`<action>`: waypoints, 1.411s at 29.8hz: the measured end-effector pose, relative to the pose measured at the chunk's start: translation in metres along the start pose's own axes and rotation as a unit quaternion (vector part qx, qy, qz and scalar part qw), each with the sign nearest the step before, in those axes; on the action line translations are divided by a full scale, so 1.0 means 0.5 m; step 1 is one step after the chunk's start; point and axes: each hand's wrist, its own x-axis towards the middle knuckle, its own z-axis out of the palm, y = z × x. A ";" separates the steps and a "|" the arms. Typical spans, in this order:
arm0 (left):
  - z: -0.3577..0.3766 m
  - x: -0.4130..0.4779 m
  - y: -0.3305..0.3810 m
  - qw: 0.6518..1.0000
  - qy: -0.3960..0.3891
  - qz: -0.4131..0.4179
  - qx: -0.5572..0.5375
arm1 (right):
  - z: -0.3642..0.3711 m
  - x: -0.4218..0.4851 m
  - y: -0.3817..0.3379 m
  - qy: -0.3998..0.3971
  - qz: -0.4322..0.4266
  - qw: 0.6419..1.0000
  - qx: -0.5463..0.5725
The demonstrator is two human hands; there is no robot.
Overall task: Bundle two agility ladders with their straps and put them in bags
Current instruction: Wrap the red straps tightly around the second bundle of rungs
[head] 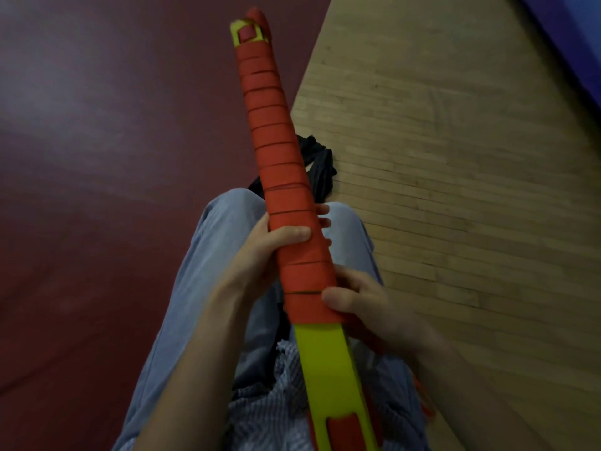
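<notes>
Agility ladder (327, 362) rungs are stacked into one long flat bundle that runs from the bottom centre of the frame up to the top centre, held in the air over the person's lap. A red strap (276, 151) is wound round most of its length in close, overlapping turns. The left hand (276, 245) is closed round the bundle at mid-frame, thumb across the top face and fingertips showing past the far edge. The right hand (367, 307) grips it just below, with the thumb pressed on the last turn of strap, right where the bare yellow-green plastic begins. The rungs look like smooth, hard plastic slats with a slot near each end, and red webbing passes through both slots. The strap is woven fabric, matte and slightly ribbed. I judge the bundle to be light and stiff along its length, though the slats could slide against each other if the wrap slackens. The wrapped middle is the best place to hold it, since the webbing gives grip where bare plastic would be slippery. A crumpled black bag (320, 167) of soft cloth lies on the floor just beyond the knees, where the dark red mat (97, 157) meets the wooden floor (439, 157).
</notes>
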 end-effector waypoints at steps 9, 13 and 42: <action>0.038 0.028 -0.034 0.963 0.256 -0.057 0.057 | 0.037 -0.015 -0.021 0.169 0.023 0.906 -0.387; 0.010 0.009 -0.033 0.954 0.292 -0.071 -0.013 | 0.048 -0.010 -0.034 0.139 0.018 0.897 -0.420; -0.025 0.009 0.027 0.989 0.142 -0.015 -0.039 | -0.121 -0.055 0.015 0.134 0.072 0.794 -0.589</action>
